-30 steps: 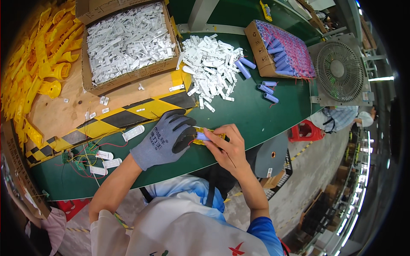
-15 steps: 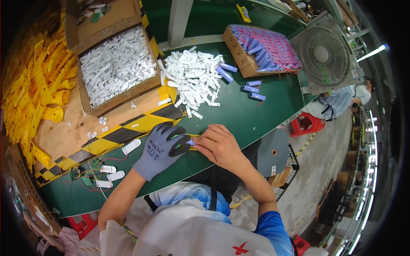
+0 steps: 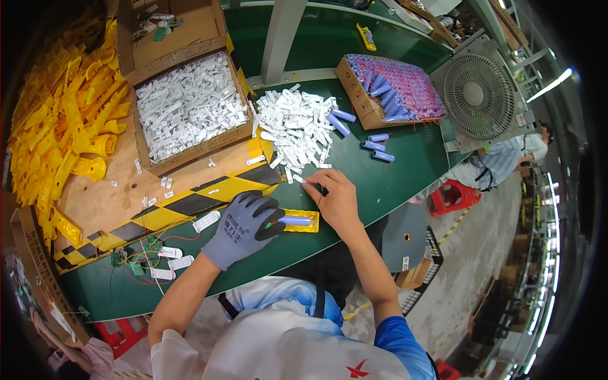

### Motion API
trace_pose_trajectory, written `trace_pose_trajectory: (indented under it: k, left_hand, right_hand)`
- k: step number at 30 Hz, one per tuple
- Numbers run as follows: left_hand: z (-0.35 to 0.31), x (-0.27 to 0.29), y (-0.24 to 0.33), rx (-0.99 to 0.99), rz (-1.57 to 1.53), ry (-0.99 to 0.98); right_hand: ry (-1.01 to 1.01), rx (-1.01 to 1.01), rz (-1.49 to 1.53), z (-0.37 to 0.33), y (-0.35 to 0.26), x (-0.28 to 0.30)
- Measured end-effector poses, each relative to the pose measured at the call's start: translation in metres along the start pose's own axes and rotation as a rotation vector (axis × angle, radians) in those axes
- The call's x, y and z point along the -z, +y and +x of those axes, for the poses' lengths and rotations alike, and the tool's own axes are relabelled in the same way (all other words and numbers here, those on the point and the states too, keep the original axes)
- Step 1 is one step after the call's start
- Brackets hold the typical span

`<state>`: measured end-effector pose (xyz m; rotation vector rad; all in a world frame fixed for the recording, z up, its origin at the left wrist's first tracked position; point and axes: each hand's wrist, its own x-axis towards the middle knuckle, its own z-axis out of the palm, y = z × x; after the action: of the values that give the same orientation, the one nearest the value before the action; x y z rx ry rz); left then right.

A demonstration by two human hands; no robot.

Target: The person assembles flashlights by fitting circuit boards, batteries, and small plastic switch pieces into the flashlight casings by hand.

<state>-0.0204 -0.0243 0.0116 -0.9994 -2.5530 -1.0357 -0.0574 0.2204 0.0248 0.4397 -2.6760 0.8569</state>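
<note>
One purple cell [image 3: 296,221] lay in a yellow casing [image 3: 315,221], gloved left hand [image 3: 246,223], fingers gripping the casing's left end, bare right hand [image 3: 337,199], fingers pinched narrow on a white strip [image 3: 299,178] beyond the casing, green desk [image 3: 386,190] beneath it.

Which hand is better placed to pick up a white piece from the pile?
Probably the right hand: its fingertips are at a white piece by the pile's near edge, while the gloved left hand holds the yellow casing.

The glove [image 3: 237,232] is grey, the shirt [image 3: 285,339] white, its right sleeve [image 3: 402,342] blue.
</note>
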Motion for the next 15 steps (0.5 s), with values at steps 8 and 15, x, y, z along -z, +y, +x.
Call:
trace_pose_trajectory:
  k: [8, 15]
  left_hand:
    - [-0.002, -0.004, -0.005, 0.034, -0.025, 0.011]
    - [-0.003, -0.005, -0.007, 0.022, -0.021, 0.028]
  right_hand:
    - [0.048, -0.344, 0.591, -0.044, 0.012, 0.018]
    - [-0.069, -0.005, 0.246, -0.069, -0.010, 0.047]
